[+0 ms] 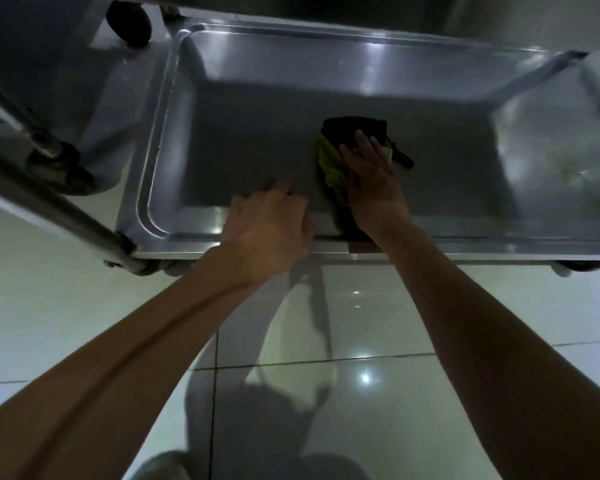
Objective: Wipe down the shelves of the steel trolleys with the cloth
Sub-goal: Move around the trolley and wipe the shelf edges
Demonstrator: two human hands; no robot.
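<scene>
Nearest to us is the glossy tiled floor (378, 317), pale and reflective, with dark grout lines crossing it and a few small points of reflected light. Our two bare forearms reach forward over it toward the low steel trolley.

Our left hand (269, 225) sits on the near rim of the shelf (222, 140), knuckles up and fingers curled over the edge onto the tray surface; it looks as though they grip the rim, though the fingertips are blurred and partly hidden. Just to its right, our right hand (368, 168) lies flat with straight fingers spread, pressing down on the cloth (333, 157), which it holds against the shelf rather than clutching. The cloth is a crumpled bundle, black with a yellow-green part showing at its left side, and it lies on the shelf floor a little right of centre, near the front edge, with a dark tail poking out past our fingers on the right.

The shelf is a shallow steel tray with raised, rounded rims; its middle lies in shadow while the right end (551, 147) shines brightly. At the front left corner a steel post (49, 202) of the trolley slants across. Farther back on the left, a dark caster wheel (129, 20) stands on the floor beyond the far rim.
</scene>
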